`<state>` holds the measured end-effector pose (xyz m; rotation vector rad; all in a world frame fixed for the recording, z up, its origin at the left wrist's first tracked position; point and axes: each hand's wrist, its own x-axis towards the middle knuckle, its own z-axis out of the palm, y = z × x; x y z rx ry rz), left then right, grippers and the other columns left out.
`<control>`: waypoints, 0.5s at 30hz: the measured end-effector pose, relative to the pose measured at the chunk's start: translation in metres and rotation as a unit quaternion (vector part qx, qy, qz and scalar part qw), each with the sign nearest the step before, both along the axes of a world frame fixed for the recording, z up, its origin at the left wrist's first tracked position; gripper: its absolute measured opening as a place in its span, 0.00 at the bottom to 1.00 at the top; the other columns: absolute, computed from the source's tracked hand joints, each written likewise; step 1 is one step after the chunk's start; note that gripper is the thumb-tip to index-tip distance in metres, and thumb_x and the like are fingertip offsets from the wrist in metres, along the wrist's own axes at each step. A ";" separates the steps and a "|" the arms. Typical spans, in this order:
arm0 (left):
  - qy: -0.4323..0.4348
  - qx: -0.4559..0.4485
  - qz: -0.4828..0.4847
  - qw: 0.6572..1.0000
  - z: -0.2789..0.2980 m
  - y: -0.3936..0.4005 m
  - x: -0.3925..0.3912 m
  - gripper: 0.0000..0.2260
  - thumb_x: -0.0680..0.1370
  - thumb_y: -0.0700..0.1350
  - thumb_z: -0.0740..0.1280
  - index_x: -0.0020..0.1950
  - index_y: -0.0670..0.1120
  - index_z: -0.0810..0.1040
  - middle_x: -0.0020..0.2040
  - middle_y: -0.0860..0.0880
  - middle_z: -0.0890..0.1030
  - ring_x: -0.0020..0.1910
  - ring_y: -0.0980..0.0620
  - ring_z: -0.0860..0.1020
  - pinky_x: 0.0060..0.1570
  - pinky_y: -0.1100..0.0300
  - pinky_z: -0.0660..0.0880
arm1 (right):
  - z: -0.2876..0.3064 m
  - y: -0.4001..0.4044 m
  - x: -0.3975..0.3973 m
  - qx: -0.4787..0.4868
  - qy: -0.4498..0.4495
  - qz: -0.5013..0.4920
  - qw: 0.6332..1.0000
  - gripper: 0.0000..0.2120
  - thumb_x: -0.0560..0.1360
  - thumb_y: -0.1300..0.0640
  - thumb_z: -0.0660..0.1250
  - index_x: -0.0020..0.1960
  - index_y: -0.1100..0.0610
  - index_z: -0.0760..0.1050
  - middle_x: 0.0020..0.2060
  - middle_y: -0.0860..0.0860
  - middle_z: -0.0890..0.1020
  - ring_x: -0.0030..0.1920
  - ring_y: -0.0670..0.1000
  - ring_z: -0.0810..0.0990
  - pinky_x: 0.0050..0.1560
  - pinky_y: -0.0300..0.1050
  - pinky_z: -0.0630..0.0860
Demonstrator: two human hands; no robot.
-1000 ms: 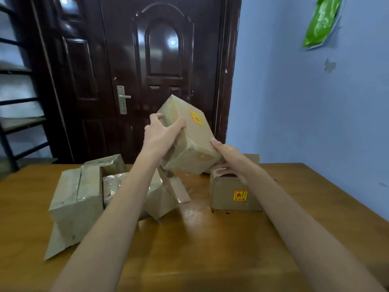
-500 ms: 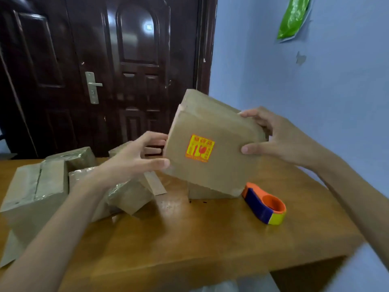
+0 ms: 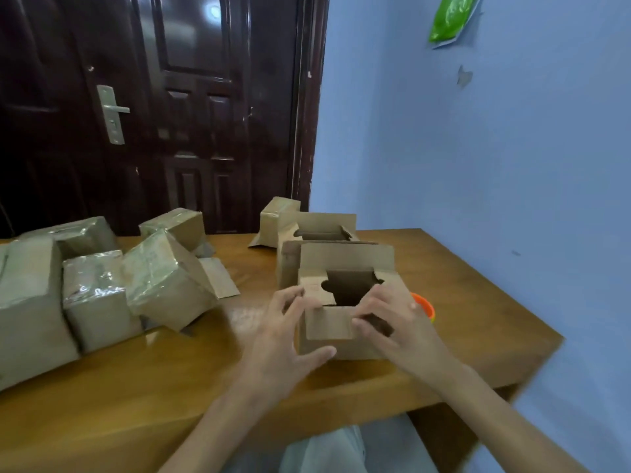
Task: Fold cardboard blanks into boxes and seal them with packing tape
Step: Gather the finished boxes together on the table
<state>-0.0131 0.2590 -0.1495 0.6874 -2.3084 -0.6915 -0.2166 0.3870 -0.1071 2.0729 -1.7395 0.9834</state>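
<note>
- A wooden table (image 3: pixel 461 268) stands by a blue wall (image 3: pixel 495 148) and a dark door (image 3: pixel 191 107).
- The open cardboard box (image 3: pixel 341 343) sits near the table's front edge, top flaps partly up.
- The left hand (image 3: pixel 283 339) holds its left side, thumb on the front, fingers curled at the top.
- The right hand (image 3: pixel 396 326) grips the right flap.
- It hides most of the orange tape dispenser (image 3: pixel 425 307), just behind.
- More open boxes (image 3: pixel 321 227) stand behind.
- Taped boxes (image 3: pixel 99 288) pile up on the left.
</note>
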 end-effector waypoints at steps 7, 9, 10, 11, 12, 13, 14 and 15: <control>-0.028 -0.180 0.009 0.983 0.008 -0.022 -0.009 0.23 0.77 0.72 0.60 0.66 0.61 0.73 0.74 0.62 0.70 0.79 0.57 0.60 0.71 0.54 0.61 | 0.012 -0.015 -0.009 -0.067 -0.145 -0.054 0.986 0.10 0.82 0.52 0.62 0.54 0.53 0.81 0.52 0.45 0.82 0.55 0.49 0.82 0.49 0.45 0.81; -0.015 -0.214 0.010 0.977 0.005 -0.028 -0.008 0.24 0.79 0.73 0.55 0.64 0.60 0.75 0.69 0.61 0.75 0.76 0.55 0.67 0.70 0.52 0.70 | 0.015 -0.020 -0.009 -0.082 -0.152 -0.049 0.984 0.12 0.83 0.51 0.60 0.54 0.55 0.81 0.51 0.47 0.83 0.55 0.50 0.82 0.50 0.44 0.80; -0.010 -0.221 0.014 0.975 0.004 -0.032 -0.007 0.24 0.80 0.73 0.55 0.63 0.59 0.76 0.68 0.60 0.76 0.75 0.55 0.69 0.68 0.51 0.73 | 0.017 -0.023 -0.009 -0.087 -0.159 -0.048 0.982 0.12 0.83 0.51 0.60 0.54 0.55 0.81 0.51 0.46 0.83 0.55 0.50 0.82 0.49 0.44 0.80; -0.008 -0.224 0.020 0.974 0.004 -0.035 -0.004 0.24 0.80 0.73 0.55 0.63 0.59 0.77 0.67 0.60 0.77 0.74 0.54 0.70 0.67 0.50 0.75 | 0.018 -0.026 -0.009 -0.085 -0.167 -0.048 0.981 0.11 0.83 0.53 0.61 0.54 0.55 0.81 0.50 0.45 0.83 0.54 0.50 0.83 0.48 0.44 0.80; -0.007 -0.223 0.025 0.974 0.003 -0.038 -0.002 0.24 0.80 0.73 0.56 0.62 0.60 0.78 0.67 0.60 0.78 0.74 0.54 0.71 0.66 0.50 0.76 | 0.018 -0.029 -0.008 -0.079 -0.174 -0.051 0.980 0.10 0.84 0.54 0.61 0.54 0.54 0.81 0.49 0.44 0.83 0.53 0.49 0.83 0.47 0.45 0.80; -0.006 -0.217 0.029 0.976 0.002 -0.039 0.002 0.24 0.79 0.73 0.56 0.62 0.60 0.79 0.66 0.60 0.79 0.74 0.54 0.71 0.65 0.50 0.76 | 0.018 -0.032 -0.008 -0.072 -0.178 -0.056 0.980 0.09 0.84 0.55 0.62 0.53 0.53 0.81 0.48 0.42 0.83 0.51 0.49 0.83 0.46 0.45 0.80; -0.001 -0.205 0.036 0.978 0.002 -0.039 0.004 0.24 0.79 0.73 0.57 0.61 0.59 0.80 0.65 0.60 0.80 0.72 0.54 0.73 0.64 0.51 0.77 | 0.018 -0.035 -0.007 -0.068 -0.177 -0.060 0.980 0.09 0.84 0.55 0.62 0.53 0.52 0.81 0.47 0.42 0.83 0.50 0.48 0.83 0.44 0.45 0.80; 0.005 -0.192 0.041 0.980 0.002 -0.039 0.005 0.24 0.78 0.74 0.58 0.61 0.59 0.80 0.65 0.60 0.81 0.71 0.55 0.74 0.62 0.51 0.78 | 0.019 -0.038 -0.006 -0.069 -0.174 -0.063 0.980 0.09 0.84 0.54 0.62 0.52 0.52 0.81 0.47 0.41 0.83 0.49 0.47 0.83 0.42 0.44 0.80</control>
